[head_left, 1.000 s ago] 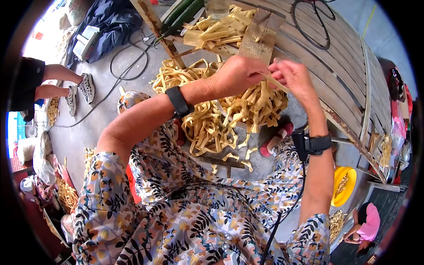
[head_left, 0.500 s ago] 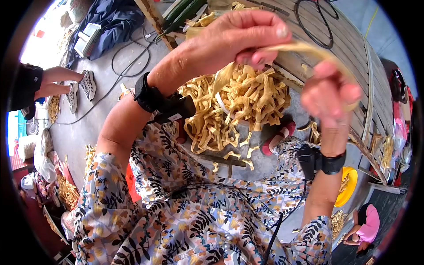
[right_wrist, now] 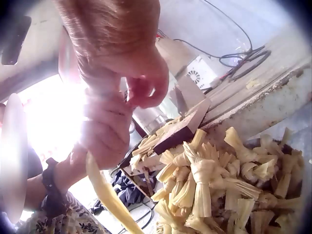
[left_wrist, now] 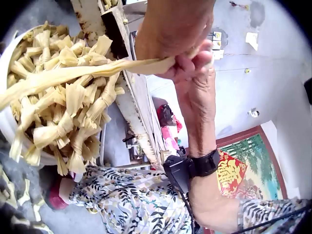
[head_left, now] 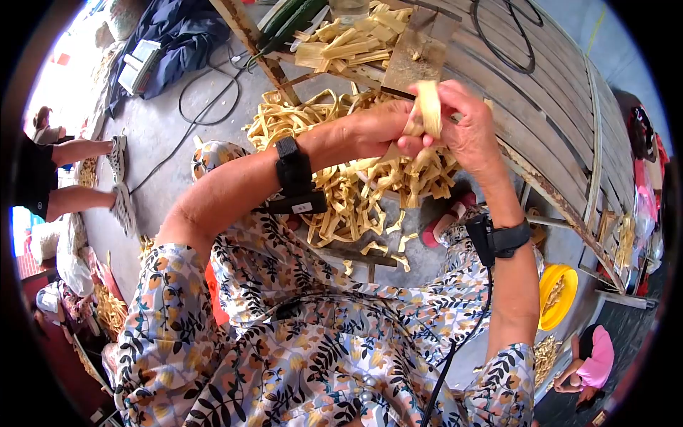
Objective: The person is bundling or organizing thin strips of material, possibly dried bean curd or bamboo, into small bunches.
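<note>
Both hands meet above a heap of pale yellow knotted strips [head_left: 409, 178], with one flat, fibrous yellow strip [head_left: 430, 107] between them. My left hand [head_left: 384, 128] grips the strip from the left, its thumb and fingers close together. Opposite it, my right hand [head_left: 469, 132] pinches the strip, which loops up over the fingers. In the left wrist view a long tail of the strip [left_wrist: 73, 74] runs from the fingers across the heap. The right wrist view shows a tail of the strip [right_wrist: 109, 195] hanging below the left hand [right_wrist: 105, 126].
A white tub [left_wrist: 7, 122] holds the knotted heap. Beyond it stands a slatted table [head_left: 541, 107] with a rusty frame, bearing a board [head_left: 416, 64] and flat strips [head_left: 356, 46]. Loose knots [head_left: 373, 248] lie below. A yellow bucket [head_left: 557, 295] is at the right; another person's legs [head_left: 85, 171] are left.
The hands spread apart and rose with the strip stretched between them, then came back together over the heap. The strip is now looped at the fingers. The person at left has shifted their legs.
</note>
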{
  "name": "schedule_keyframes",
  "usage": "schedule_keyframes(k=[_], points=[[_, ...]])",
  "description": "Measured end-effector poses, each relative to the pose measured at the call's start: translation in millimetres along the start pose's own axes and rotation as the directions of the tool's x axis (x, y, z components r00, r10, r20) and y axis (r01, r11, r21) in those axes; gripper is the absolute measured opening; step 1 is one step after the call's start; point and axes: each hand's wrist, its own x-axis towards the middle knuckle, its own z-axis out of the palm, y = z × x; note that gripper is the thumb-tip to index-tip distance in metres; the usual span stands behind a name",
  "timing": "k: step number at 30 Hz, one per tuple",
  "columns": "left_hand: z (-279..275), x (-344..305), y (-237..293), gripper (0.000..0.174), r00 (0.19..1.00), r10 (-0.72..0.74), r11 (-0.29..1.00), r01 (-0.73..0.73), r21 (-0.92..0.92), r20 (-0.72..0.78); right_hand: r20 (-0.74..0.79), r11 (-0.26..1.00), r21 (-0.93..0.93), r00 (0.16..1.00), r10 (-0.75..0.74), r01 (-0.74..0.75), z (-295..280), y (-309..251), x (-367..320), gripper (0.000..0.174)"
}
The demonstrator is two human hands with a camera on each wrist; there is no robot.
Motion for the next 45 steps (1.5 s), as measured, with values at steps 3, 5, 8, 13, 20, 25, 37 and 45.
schedule_keyframes(k=[3,5,8,13,20,25,37,45], points=[[7.4,5.6,13.5,0.019,0.901,0.295,0.914,-0.169,0.369,-0.318,-0.233,0.914,-0.381,0.943,-0.238,0.137,1.9,8.8,1.5,0.017],[12.9,4.1,18.8,0.02,0.807,0.496,0.727,-0.185,0.661,-0.321,-0.185,0.978,-0.165,0.978,0.093,-0.125,4.8,6.1,0.2,0.017],[7.7,0.7,19.4,0.02,0.792,0.59,0.519,-0.224,0.825,-0.156,-0.042,0.949,0.196,0.965,0.26,-0.248,9.7,21.1,2.4,0.017],[14.3,-6.6,24.4,0.023,0.869,0.489,0.259,-0.058,0.964,-0.079,0.038,0.888,0.174,0.904,0.427,-0.426,19.4,30.6,0.2,0.014],[5.7,9.6,18.3,0.023,0.773,0.523,0.636,-0.073,0.768,-0.359,-0.182,0.897,0.345,0.917,0.354,-0.278,15.9,14.3,0.6,0.011],[11.0,3.8,21.1,0.03,0.893,0.304,0.848,-0.095,0.522,-0.331,-0.224,0.666,0.668,0.764,0.604,-0.331,-12.1,28.6,6.9,0.011],[-5.8,-5.7,26.2,0.024,0.971,0.109,0.906,-0.009,0.422,-0.213,0.036,0.59,0.581,0.741,0.67,-0.561,-11.2,16.6,6.0,0.027],[-17.5,-4.8,38.5,0.023,0.995,0.004,0.944,0.03,0.328,-0.102,0.144,0.531,0.709,0.832,0.535,-0.464,0.2,23.9,3.1,0.01]])
